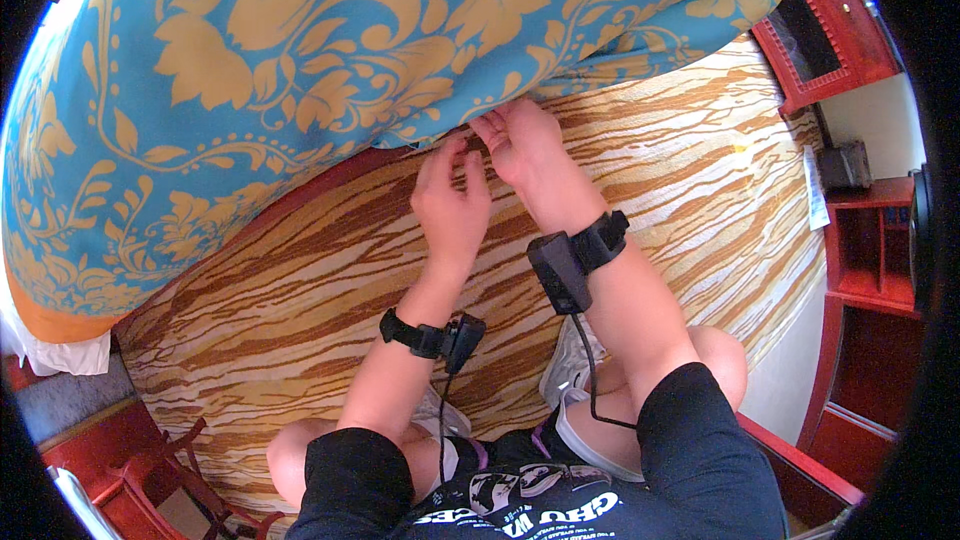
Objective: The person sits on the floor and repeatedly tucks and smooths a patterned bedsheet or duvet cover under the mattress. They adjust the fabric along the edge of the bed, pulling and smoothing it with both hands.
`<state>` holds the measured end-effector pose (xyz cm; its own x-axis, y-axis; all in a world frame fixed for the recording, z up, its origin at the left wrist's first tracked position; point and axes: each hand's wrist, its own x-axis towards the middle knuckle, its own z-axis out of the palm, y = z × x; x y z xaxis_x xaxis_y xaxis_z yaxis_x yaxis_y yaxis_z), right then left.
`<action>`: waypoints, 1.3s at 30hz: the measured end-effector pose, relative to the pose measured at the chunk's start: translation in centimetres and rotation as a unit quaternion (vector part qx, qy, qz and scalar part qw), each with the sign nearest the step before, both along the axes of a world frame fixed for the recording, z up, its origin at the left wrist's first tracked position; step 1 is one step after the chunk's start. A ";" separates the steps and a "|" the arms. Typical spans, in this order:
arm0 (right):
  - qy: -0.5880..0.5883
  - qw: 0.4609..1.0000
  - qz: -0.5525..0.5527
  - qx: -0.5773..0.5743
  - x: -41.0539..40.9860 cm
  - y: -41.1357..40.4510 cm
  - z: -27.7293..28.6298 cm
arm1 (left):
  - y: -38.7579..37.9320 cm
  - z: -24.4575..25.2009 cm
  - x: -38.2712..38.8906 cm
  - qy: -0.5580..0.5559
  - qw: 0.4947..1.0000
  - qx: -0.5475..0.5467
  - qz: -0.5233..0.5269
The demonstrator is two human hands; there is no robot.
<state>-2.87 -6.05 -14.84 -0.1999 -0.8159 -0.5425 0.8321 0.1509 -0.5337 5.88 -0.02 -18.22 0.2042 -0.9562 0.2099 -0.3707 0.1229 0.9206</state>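
Note:
A blue bedspread (300, 37) with golden floral print hangs over the side of what looks like a bed. My right hand (525, 136) is at its lower edge, palm partly turned up, with the fingertips at or just under the hem. Whether they pinch the cloth cannot be made out. Close beside it, my left hand (452, 191) hovers just below the hem, fingers loosely curled and apart, with nothing visible in them. Between cloth and rug, a strip of dark red bed frame (322, 184) shows. Both wrists wear black strapped devices with cables.
A brown-and-cream striped rug (300, 330) covers the floor under my feet. Red wooden cabinets (862, 382) line the right side, with a dark box (844, 163) near them. A red wooden chair (135, 480) stands at lower left. White cloth (71, 352) hangs below the bedspread's left corner.

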 end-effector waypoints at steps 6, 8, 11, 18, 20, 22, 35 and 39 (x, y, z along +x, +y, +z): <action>-0.089 0.992 -0.005 -0.088 0.2 0.9 0.2 | -2.5 0.6 0.2 0.635 0.763 0.116 -0.031; -0.110 0.988 -0.020 -0.106 0.4 1.3 0.9 | -3.0 1.7 -0.4 0.703 0.699 0.111 -0.070; -0.197 0.973 -0.047 -0.107 0.7 1.0 -0.1 | -3.6 2.4 0.1 0.724 0.681 0.089 -0.062; -0.225 0.950 0.006 -0.216 0.7 -0.3 -0.4 | -7.6 0.5 1.2 0.792 0.586 0.052 -0.166; -0.228 0.937 0.020 -0.266 0.6 -0.8 -1.0 | -8.0 0.2 1.3 0.795 0.580 0.043 -0.174; -0.236 0.937 0.024 -0.258 0.3 -1.1 -1.5 | -7.8 0.4 1.2 0.792 0.582 0.047 -0.177; -0.026 0.999 0.027 -0.008 -1.8 0.3 -0.3 | -4.5 2.8 -0.2 0.738 0.664 0.083 0.082; 0.058 0.997 0.009 -0.051 -3.0 1.2 -1.3 | -4.8 2.3 0.5 0.807 0.586 0.060 0.034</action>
